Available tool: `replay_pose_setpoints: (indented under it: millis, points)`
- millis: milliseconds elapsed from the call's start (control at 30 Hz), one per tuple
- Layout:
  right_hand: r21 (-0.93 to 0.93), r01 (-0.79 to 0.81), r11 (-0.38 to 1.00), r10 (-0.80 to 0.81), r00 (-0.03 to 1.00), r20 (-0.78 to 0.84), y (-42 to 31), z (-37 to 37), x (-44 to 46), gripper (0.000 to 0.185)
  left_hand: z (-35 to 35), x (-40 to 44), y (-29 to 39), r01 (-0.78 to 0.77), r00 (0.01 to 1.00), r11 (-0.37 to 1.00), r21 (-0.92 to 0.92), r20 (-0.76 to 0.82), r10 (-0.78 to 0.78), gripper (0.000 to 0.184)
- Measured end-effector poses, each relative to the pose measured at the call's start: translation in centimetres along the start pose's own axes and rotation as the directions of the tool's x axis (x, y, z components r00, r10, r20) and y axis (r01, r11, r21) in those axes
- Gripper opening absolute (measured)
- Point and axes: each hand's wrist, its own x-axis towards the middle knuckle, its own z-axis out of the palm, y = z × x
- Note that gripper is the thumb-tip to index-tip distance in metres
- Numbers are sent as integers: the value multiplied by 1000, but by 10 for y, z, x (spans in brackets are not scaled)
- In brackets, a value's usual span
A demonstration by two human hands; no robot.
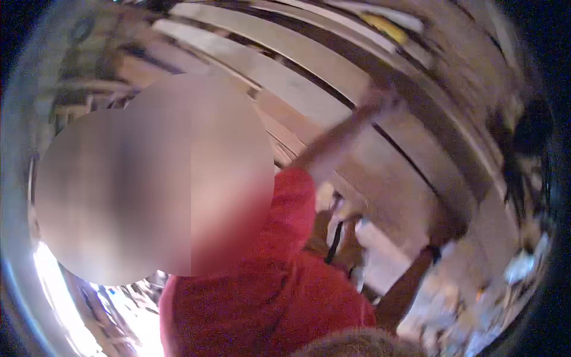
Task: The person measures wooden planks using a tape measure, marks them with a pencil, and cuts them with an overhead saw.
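Two forearms reach out from a red shirt [256,303] across long wooden boards. My left hand [383,98] is at the upper arm's end, on or just over a pale board [297,86]; motion smears its fingers. Lower right, my right hand [450,229], with a dark band [435,253] at the wrist, is beside the end of a wide brown board [392,166]. It is dark and blurred, so its fingers cannot be made out. Whether either hand grips a board cannot be told.
More boards lie side by side across the top, with a yellow object [385,27] among them. Blurred, pale litter [476,303] covers the lower right. A large blurred patch hides the left side. Bright light enters at lower left.
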Motion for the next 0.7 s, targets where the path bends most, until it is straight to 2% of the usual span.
replay_pose_setpoints:
  millis: [33, 100, 167, 233, 267, 300, 367, 533, 567, 600, 633, 667, 700]
  points:
    - [-12, -1, 1000, 1, 1000, -3, 1, 0, 7, 49, 11, 2, -10, 34, 997, 999, 31, -65, -32, 53]
    - [-56, 22, 998, -21, 1000, 17, 23, 1, 16, 46, -23, 14, -12, 13, 956, 996, -88, 292, 13, 54]
    - [-97, 64, 993, -62, 998, 31, 60, 12, 18, 43, -44, 8, 0, 71, 956, 996, -48, 287, -54, 53]
    - [-215, 194, 957, -190, 981, 35, 80, 14, 43, 40, -51, 6, 8, 124, 951, 992, -24, 288, -112, 53]
    - [-293, 268, 918, -271, 962, 32, 79, 13, 55, 38, -44, 6, 5, 82, 980, 997, 4, 181, -81, 55]
    - [-451, 336, 827, -363, 931, 28, 53, -4, 57, 33, -35, 3, 3, 46, 996, 998, 35, 76, -48, 56]
    - [-593, 383, 708, -455, 890, 32, 29, -9, 59, 29, -28, -2, 2, 71, 993, 997, 43, 88, -75, 57]
    - [-602, 298, 741, -246, 954, 170, 28, -4, 72, 26, -32, 3, 2, 89, 987, 996, 22, 129, -91, 63]
    - [-604, 294, 741, -237, 956, 174, 35, -3, 71, 26, -33, 6, 3, 90, 971, 995, 43, 219, -97, 65]
    - [-506, 430, 747, -474, 879, 48, 46, 4, 74, 25, -32, 6, 1, 91, 946, 994, 66, 307, -107, 67]
    - [-422, 571, 704, -663, 741, -104, 56, 6, 80, 23, -32, 7, -1, 92, 943, 994, 62, 314, -107, 67]
    - [-420, 571, 705, -661, 744, -97, 80, 25, 86, 23, -29, 5, -3, 81, 966, 997, 1, 244, -79, 62]
    - [-245, 546, 801, -591, 786, -183, 108, 55, 92, 22, -27, 6, -6, 64, 984, 996, -57, 168, -54, 60]
